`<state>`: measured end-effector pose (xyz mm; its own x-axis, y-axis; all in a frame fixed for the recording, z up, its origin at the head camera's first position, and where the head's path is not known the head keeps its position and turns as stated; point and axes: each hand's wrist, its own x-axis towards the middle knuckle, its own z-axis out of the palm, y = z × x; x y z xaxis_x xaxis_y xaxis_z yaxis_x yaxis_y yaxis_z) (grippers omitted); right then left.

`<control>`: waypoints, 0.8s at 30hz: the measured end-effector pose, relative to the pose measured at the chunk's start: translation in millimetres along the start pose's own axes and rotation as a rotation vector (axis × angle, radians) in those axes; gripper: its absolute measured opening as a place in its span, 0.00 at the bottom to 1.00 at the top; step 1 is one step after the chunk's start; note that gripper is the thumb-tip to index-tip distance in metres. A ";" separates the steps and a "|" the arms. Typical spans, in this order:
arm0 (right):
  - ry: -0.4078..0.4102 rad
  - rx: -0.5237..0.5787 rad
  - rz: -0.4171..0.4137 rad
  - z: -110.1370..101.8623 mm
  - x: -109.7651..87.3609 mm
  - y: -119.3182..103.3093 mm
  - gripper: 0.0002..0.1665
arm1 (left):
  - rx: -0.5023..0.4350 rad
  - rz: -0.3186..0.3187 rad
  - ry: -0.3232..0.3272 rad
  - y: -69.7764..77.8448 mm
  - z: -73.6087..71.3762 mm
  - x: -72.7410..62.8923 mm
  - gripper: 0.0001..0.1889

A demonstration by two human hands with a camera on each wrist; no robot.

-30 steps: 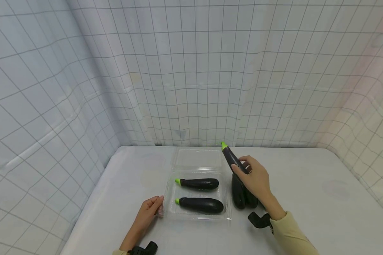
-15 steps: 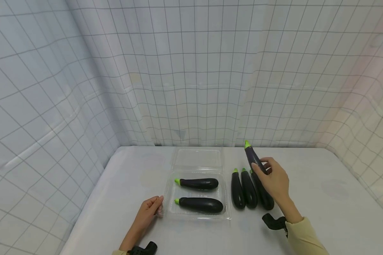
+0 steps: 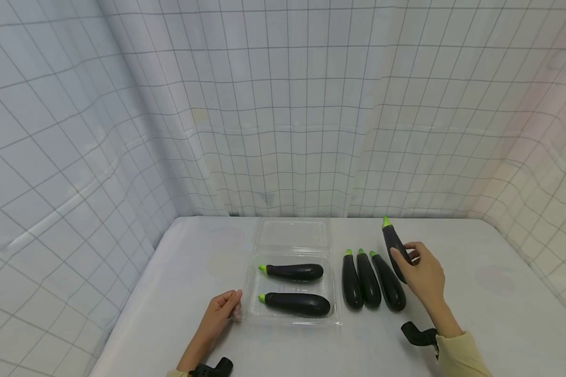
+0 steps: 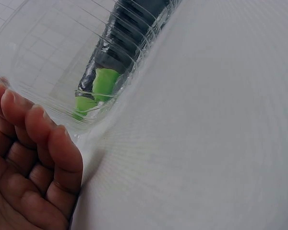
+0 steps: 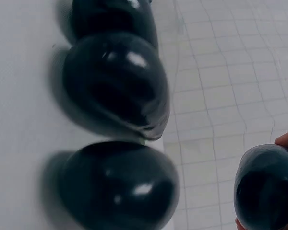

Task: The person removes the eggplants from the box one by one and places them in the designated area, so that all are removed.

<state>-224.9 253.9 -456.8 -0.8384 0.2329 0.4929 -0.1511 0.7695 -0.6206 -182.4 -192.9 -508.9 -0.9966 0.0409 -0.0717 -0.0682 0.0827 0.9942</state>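
Note:
My right hand point(image 3: 424, 275) grips a dark eggplant point(image 3: 392, 238) with a bright green stem end, tilted with that end pointing up and away. It is just right of three eggplants lying side by side; the rightmost one point(image 3: 388, 283) is nearest. In the right wrist view the held eggplant point(image 5: 264, 187) shows its rounded end between the fingers. My left hand point(image 3: 221, 310) holds the left edge of a clear plastic container point(image 3: 306, 322) with curled fingers. Two eggplants lie crosswise in it, the front one point(image 3: 297, 303) larger. Through its wall, the left wrist view shows green stem ends point(image 4: 104, 85).
The container's clear lid point(image 3: 292, 233) lies folded back behind its base. A white cloth covers the table point(image 3: 490, 303). White grid-patterned curtains point(image 3: 283, 131) hang behind the table and at both sides.
My right hand has moved right with the eggplant, from above the row to beside its right end, and has lowered slightly. The row is now uncovered. The left hand and container have stayed put.

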 end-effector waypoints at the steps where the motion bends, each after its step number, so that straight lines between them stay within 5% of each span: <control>1: -0.010 -0.009 0.008 -0.5 -0.7 2.8 0.24 | 0.000 0.000 0.000 -0.3 -0.1 0.1 0.20; 24: -0.276 -0.175 0.117 -6.4 -14.0 35.2 0.35 | -0.009 0.007 -0.007 1.1 -0.5 -0.5 0.21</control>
<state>-215.1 281.5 -481.7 -0.9584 0.1743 0.2260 0.0265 0.8428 -0.5376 -182.1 -193.4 -507.7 -0.9967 0.0482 -0.0653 -0.0616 0.0732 0.9954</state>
